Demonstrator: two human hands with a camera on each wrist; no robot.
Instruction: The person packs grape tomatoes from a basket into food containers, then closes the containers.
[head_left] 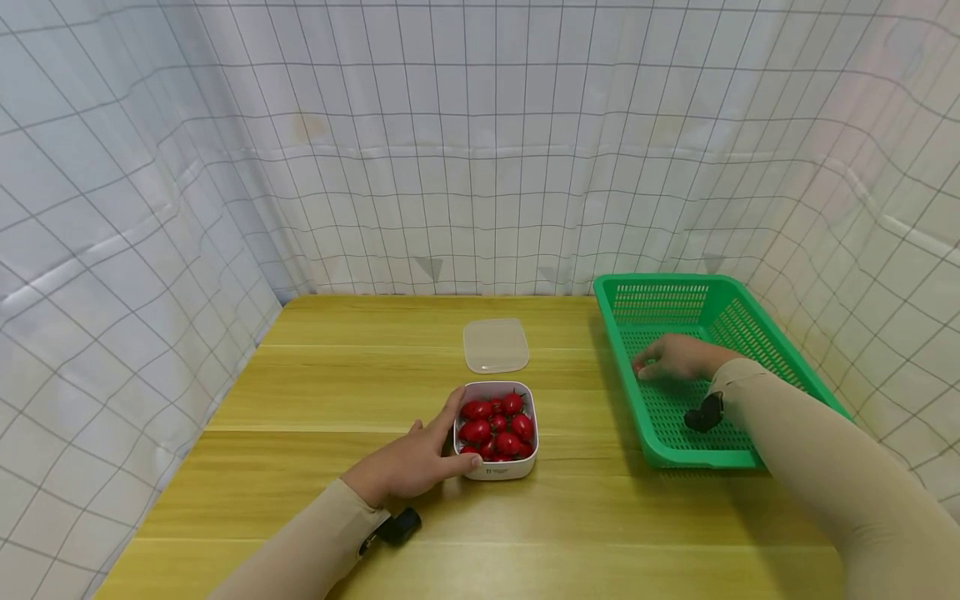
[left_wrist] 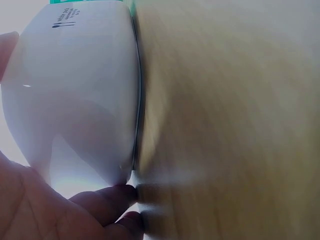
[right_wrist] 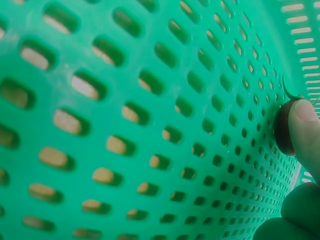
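Observation:
A small white square container (head_left: 498,472) holds several red cherry tomatoes (head_left: 507,443), some with green stems. My left hand (head_left: 411,460) rests against its left side, with fairly straight fingers along that wall and the thumb by the front rim. The left wrist view shows the container's white wall (left_wrist: 75,85) close up, the fingers near its base. My right hand (head_left: 678,358) is inside the green basket (head_left: 651,408) and pinches a cherry tomato (head_left: 637,367) near the left wall. In the right wrist view that tomato (right_wrist: 284,127) shows a green stem beside the thumb.
A pale, translucent square lid (head_left: 496,346) lies on the wooden table (head_left: 360,383) behind the container. White curtains with a dark grid (head_left: 480,150) stand round the back and sides. The basket takes up the table's right end and has slotted walls.

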